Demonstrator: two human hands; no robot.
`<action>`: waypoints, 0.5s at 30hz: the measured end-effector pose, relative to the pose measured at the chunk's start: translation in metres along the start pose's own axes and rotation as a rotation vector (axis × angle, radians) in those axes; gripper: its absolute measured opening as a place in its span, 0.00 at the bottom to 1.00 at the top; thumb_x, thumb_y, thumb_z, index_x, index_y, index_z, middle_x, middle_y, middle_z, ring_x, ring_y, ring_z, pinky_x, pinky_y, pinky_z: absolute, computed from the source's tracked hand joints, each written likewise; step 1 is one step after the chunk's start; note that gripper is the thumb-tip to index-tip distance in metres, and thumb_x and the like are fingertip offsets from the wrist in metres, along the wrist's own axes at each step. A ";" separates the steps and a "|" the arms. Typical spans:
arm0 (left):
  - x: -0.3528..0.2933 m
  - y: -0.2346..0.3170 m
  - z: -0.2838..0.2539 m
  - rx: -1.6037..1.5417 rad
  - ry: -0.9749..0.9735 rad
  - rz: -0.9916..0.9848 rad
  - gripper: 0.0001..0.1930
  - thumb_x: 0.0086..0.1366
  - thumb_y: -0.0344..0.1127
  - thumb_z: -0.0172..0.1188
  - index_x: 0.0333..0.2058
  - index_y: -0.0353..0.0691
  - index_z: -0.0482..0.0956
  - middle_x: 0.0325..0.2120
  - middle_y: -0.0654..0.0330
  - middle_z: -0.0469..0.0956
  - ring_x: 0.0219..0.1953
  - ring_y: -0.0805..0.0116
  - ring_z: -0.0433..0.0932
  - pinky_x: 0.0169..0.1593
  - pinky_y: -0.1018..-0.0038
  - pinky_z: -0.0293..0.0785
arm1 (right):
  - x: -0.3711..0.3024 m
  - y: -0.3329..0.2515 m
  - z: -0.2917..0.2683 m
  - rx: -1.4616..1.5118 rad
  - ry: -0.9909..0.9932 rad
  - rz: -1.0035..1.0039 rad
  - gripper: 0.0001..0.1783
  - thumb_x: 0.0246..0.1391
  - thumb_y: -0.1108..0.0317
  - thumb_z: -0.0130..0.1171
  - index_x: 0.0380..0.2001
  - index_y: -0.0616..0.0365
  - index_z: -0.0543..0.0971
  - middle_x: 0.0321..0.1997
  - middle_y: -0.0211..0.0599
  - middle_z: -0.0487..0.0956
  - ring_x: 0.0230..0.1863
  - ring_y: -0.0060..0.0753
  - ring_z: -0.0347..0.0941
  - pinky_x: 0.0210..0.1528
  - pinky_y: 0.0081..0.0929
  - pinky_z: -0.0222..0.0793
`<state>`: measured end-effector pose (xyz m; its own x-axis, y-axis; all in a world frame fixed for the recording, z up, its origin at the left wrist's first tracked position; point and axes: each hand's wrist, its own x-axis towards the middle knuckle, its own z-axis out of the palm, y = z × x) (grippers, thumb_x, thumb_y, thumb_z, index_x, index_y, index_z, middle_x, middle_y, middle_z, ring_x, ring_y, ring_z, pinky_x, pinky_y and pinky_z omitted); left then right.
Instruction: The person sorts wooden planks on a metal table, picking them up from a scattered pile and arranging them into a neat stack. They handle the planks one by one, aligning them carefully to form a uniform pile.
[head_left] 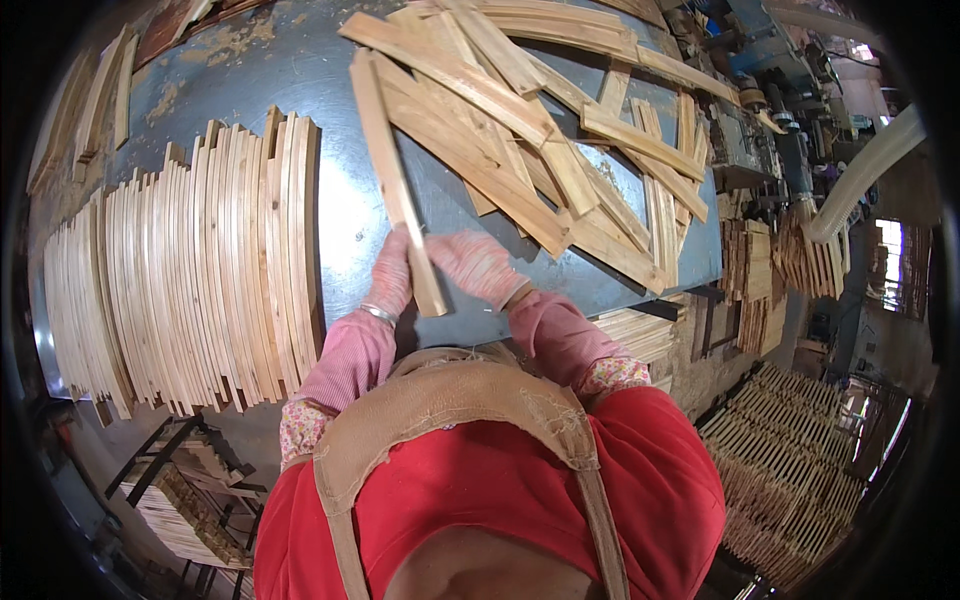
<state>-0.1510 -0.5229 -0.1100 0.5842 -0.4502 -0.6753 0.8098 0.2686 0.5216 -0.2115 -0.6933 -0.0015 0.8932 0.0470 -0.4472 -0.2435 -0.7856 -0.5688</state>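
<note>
A long pale wooden strip (385,160) slants away from me above the metal table, its near end between my hands. My left hand (392,272), in a pink-and-white glove, is closed on the strip's left side near that end. From the other side my right hand (478,266), gloved alike, holds the strip's right edge; its fingertips are partly hidden behind the wood. Close to my right hand lies a loose, crisscrossed heap of wooden strips (480,150). Left of my hands a row of strips (215,265) stands packed side by side.
Beneath the wood is a grey-blue metal table (345,215) with sawdust patches. More boards (100,110) lie at its far left. Machinery (770,120) and a pale flexible hose (865,175) are at the right. Stacked strips (790,470) stand at the lower right, others (190,510) at the lower left.
</note>
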 end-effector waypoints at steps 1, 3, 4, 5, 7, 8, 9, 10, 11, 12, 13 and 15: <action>0.003 -0.003 -0.004 -0.263 0.046 -0.013 0.22 0.74 0.50 0.66 0.55 0.38 0.82 0.47 0.57 0.83 0.50 0.63 0.79 0.60 0.64 0.76 | -0.002 -0.011 0.001 -0.076 0.109 -0.002 0.29 0.68 0.45 0.54 0.60 0.53 0.82 0.59 0.51 0.83 0.64 0.59 0.76 0.65 0.48 0.70; 0.015 -0.004 -0.047 0.193 0.258 0.186 0.26 0.71 0.51 0.69 0.55 0.33 0.81 0.46 0.56 0.83 0.49 0.62 0.80 0.58 0.65 0.77 | 0.006 0.011 0.008 -0.450 0.652 -0.096 0.31 0.63 0.47 0.60 0.65 0.48 0.79 0.64 0.49 0.81 0.66 0.58 0.74 0.65 0.51 0.69; -0.011 0.023 -0.026 0.443 0.250 0.144 0.28 0.70 0.50 0.70 0.55 0.30 0.80 0.47 0.54 0.83 0.50 0.60 0.80 0.59 0.64 0.76 | 0.011 0.036 0.008 -0.492 0.696 -0.007 0.33 0.60 0.46 0.62 0.66 0.48 0.78 0.62 0.48 0.81 0.66 0.56 0.74 0.64 0.52 0.70; -0.052 0.065 0.000 0.689 0.246 0.109 0.29 0.68 0.49 0.70 0.55 0.28 0.80 0.48 0.52 0.84 0.51 0.59 0.81 0.60 0.64 0.76 | 0.019 0.059 0.004 -0.532 0.738 0.070 0.35 0.58 0.46 0.64 0.66 0.47 0.77 0.60 0.46 0.82 0.66 0.55 0.73 0.62 0.53 0.71; -0.091 0.085 -0.003 1.044 0.452 0.218 0.26 0.66 0.48 0.68 0.52 0.32 0.81 0.58 0.45 0.80 0.55 0.51 0.80 0.58 0.59 0.75 | 0.030 0.082 -0.006 -0.553 0.728 0.130 0.39 0.54 0.46 0.68 0.67 0.48 0.75 0.57 0.45 0.82 0.66 0.54 0.73 0.59 0.53 0.73; -0.105 0.085 -0.014 1.269 0.538 0.307 0.24 0.65 0.47 0.68 0.52 0.33 0.82 0.61 0.44 0.76 0.59 0.49 0.78 0.62 0.57 0.72 | 0.031 0.089 -0.010 -0.527 0.672 0.129 0.40 0.53 0.47 0.69 0.67 0.50 0.74 0.56 0.45 0.82 0.66 0.54 0.74 0.59 0.52 0.74; -0.117 0.087 -0.028 1.495 0.622 0.396 0.23 0.65 0.45 0.68 0.52 0.35 0.82 0.64 0.42 0.73 0.62 0.47 0.75 0.65 0.55 0.70 | 0.034 0.092 -0.010 -0.501 0.615 0.129 0.41 0.52 0.48 0.70 0.67 0.51 0.74 0.55 0.46 0.83 0.65 0.54 0.75 0.59 0.51 0.75; -0.124 0.081 -0.052 1.570 0.686 0.439 0.24 0.65 0.45 0.68 0.54 0.36 0.80 0.65 0.43 0.72 0.64 0.46 0.73 0.66 0.54 0.68 | 0.034 0.080 -0.012 -0.450 0.503 0.136 0.40 0.52 0.49 0.70 0.66 0.52 0.74 0.54 0.48 0.83 0.63 0.55 0.76 0.58 0.51 0.75; -0.128 0.068 -0.085 1.644 0.761 0.473 0.26 0.64 0.44 0.68 0.57 0.37 0.79 0.66 0.44 0.72 0.65 0.45 0.72 0.68 0.52 0.67 | 0.033 0.052 -0.014 -0.399 0.383 0.133 0.39 0.53 0.51 0.70 0.65 0.52 0.74 0.53 0.50 0.83 0.62 0.56 0.78 0.57 0.51 0.76; -0.131 0.057 -0.106 1.717 0.830 0.504 0.28 0.64 0.44 0.68 0.59 0.38 0.78 0.67 0.45 0.71 0.67 0.44 0.70 0.69 0.51 0.65 | 0.030 0.024 -0.013 -0.350 0.261 0.136 0.37 0.53 0.52 0.69 0.65 0.53 0.74 0.52 0.52 0.83 0.60 0.57 0.79 0.57 0.50 0.77; -0.133 0.052 -0.112 1.744 0.813 0.558 0.30 0.64 0.44 0.69 0.62 0.38 0.76 0.68 0.46 0.69 0.69 0.43 0.68 0.71 0.50 0.63 | 0.030 -0.007 -0.007 -0.166 0.110 0.178 0.39 0.54 0.54 0.68 0.68 0.53 0.71 0.50 0.54 0.84 0.55 0.57 0.81 0.57 0.52 0.78; -0.136 0.044 -0.114 1.797 0.757 0.677 0.35 0.64 0.44 0.69 0.67 0.39 0.72 0.70 0.48 0.67 0.72 0.41 0.63 0.74 0.48 0.60 | 0.042 -0.043 0.041 0.148 -0.020 0.140 0.36 0.58 0.54 0.64 0.66 0.60 0.70 0.47 0.58 0.84 0.50 0.60 0.83 0.56 0.53 0.79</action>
<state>-0.1886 -0.3534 -0.0548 0.9855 -0.1692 0.0124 -0.1676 -0.9596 0.2262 -0.1789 -0.6324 -0.0236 0.8394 -0.0430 -0.5418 -0.4191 -0.6859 -0.5949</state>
